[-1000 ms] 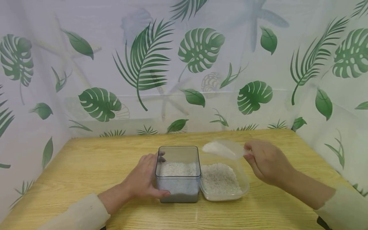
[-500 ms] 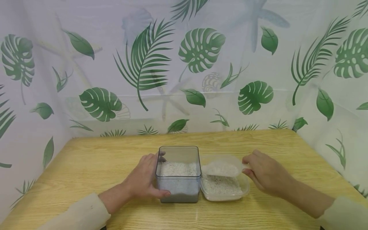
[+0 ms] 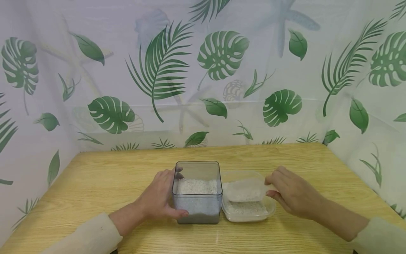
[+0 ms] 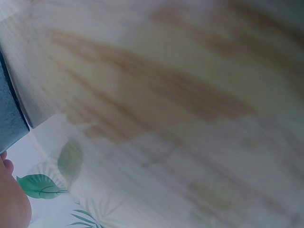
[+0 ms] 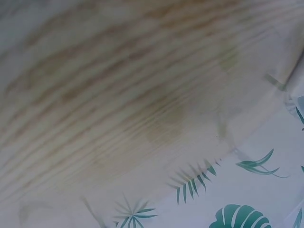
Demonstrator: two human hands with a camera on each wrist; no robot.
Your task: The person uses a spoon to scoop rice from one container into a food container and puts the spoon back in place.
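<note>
— What's under it all?
— A light wood-grain bench point(image 3: 95, 183).
— And from nine through twelve to three o'clock?
— A white curtain point(image 3: 203, 70) printed with green palm and monstera leaves.

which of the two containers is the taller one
The grey square container, gripped by the left hand; the clear tub beside it is low and shallow.

Smoky grey box point(image 3: 196, 203) of white grains, pale wood-grain table point(image 3: 95, 176), white curtain point(image 3: 203, 70) (green leaf print)
</note>
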